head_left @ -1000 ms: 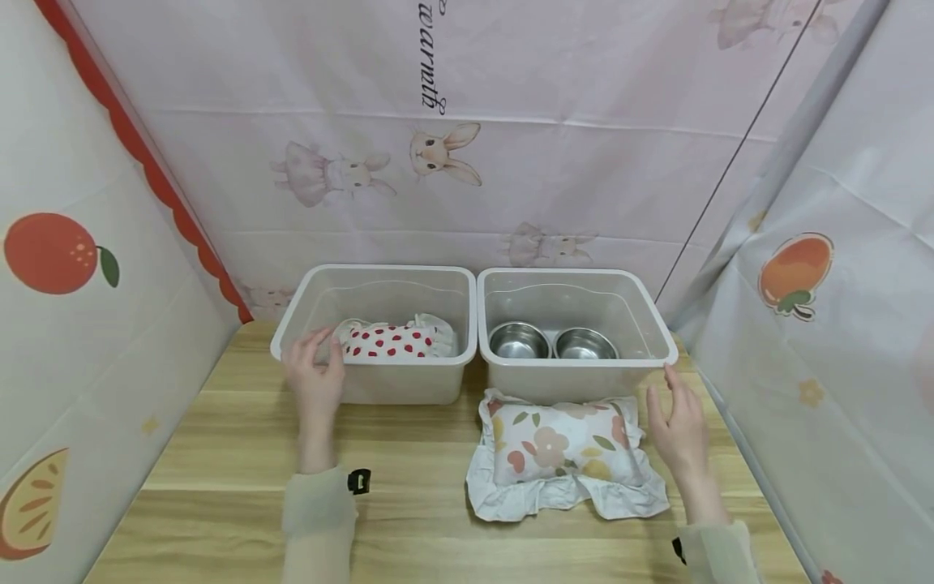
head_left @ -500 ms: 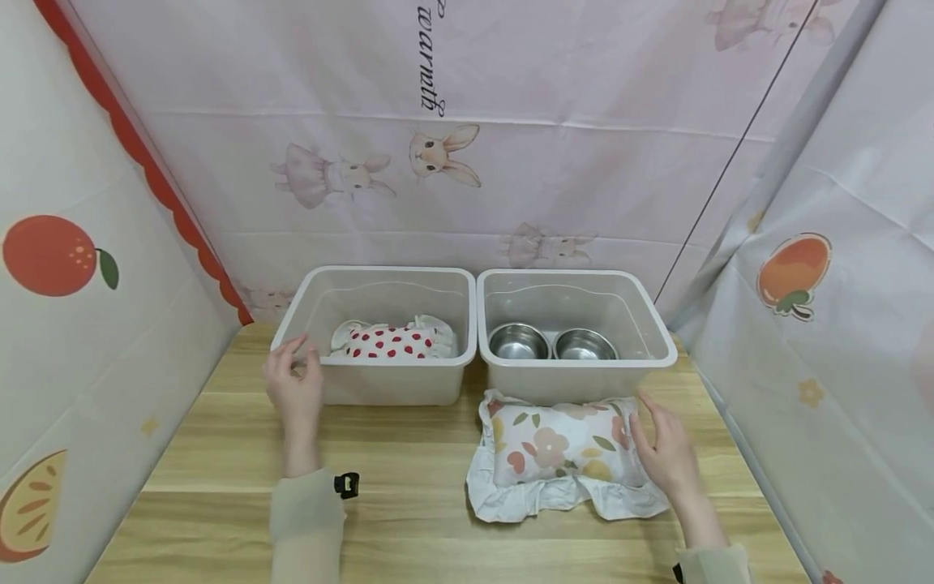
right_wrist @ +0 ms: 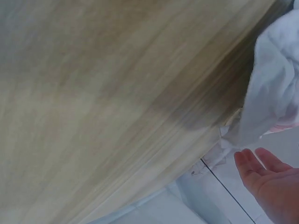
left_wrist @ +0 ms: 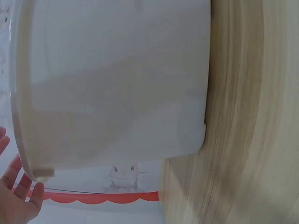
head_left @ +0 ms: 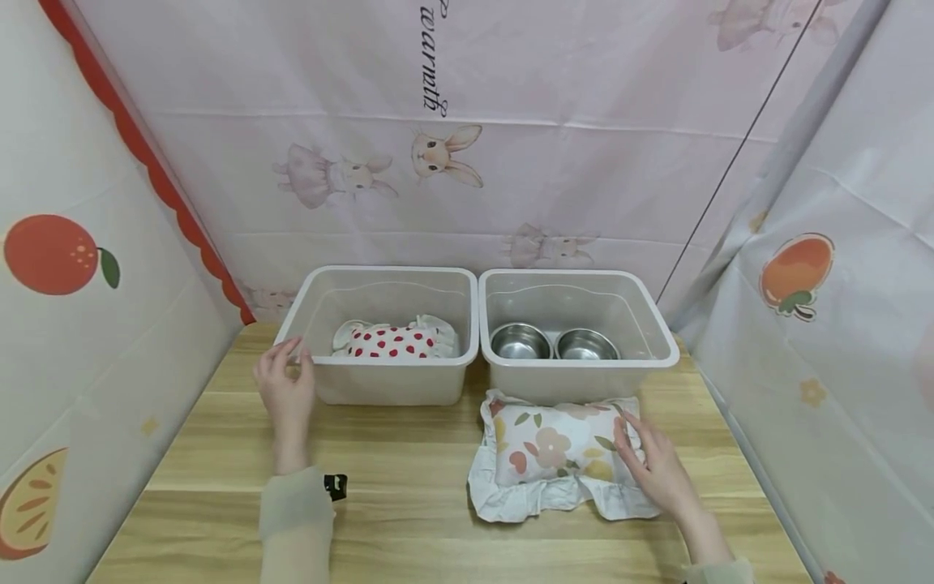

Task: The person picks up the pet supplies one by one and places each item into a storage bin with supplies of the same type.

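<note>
Two grey-white plastic bins stand side by side in the head view. My left hand (head_left: pixel 284 385) is at the front left corner of the left bin (head_left: pixel 397 383). Loosely bent fingers (left_wrist: pixel 23 186) lie at its rim corner in the left wrist view. Inside that bin sits a small pillow with red strawberry-like spots (head_left: pixel 394 341). Over the right end of a frilled floral pillow (head_left: pixel 550 446) on the table hovers my right hand (head_left: pixel 660 470), its fingers extended. The right wrist view shows these fingers (right_wrist: pixel 250 163) just beside the white frill (right_wrist: pixel 268 93); contact cannot be told.
Two steel bowls, a left one (head_left: pixel 521 341) and a right one (head_left: pixel 586 345), sit in the right bin (head_left: pixel 569 377). The bins rest on a wooden table (head_left: pixel 409 503). A rabbit-print cloth wall (head_left: pixel 554 162) rises behind them, with fruit-print cloths on both sides.
My left hand has shifted left, off the front rim to the bin's corner. My right hand has moved left and down from the right bin's corner to the floral pillow's right end.
</note>
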Action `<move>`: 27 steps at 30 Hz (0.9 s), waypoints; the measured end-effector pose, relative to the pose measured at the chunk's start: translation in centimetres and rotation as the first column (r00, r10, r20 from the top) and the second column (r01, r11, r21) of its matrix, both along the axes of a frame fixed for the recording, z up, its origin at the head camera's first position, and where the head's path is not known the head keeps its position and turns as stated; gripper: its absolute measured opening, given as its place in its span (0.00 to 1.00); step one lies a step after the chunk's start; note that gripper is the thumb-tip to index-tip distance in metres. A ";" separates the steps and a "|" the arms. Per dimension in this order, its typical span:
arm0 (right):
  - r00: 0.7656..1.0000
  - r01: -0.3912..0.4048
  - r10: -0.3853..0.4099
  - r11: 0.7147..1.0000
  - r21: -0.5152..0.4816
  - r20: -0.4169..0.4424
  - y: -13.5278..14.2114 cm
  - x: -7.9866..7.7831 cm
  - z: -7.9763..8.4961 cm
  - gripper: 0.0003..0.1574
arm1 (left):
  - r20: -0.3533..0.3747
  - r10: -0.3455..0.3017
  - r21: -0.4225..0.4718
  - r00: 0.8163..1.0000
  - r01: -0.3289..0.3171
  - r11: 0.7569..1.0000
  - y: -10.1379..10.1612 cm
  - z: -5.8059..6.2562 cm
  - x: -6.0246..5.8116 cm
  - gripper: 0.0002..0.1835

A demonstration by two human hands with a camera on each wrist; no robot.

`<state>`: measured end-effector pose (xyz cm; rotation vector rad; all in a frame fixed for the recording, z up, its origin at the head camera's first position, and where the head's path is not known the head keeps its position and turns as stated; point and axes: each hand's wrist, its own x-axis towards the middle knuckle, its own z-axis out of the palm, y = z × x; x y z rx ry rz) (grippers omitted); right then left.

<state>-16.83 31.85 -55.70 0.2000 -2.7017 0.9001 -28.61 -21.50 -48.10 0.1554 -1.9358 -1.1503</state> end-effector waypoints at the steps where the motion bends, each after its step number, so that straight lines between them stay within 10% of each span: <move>1: 1.000 -0.009 0.009 1.000 0.000 -0.001 0.0 0.1 -0.1 0.31 | -0.002 -0.004 -0.013 1.000 0.004 1.000 -0.1 -0.1 0.0 0.13; 17: 0.970 -0.026 0.021 1.000 0.018 0.241 -0.1 0.6 -0.3 0.43 | 0.096 -0.012 -0.196 0.995 0.031 0.980 -1.6 -0.7 -0.6 0.17; 27: 0.977 -0.053 0.047 0.998 0.025 0.207 0.5 -0.1 -1.3 0.47 | 0.020 -0.006 -0.269 1.000 0.011 0.963 -2.4 -1.6 -1.4 0.18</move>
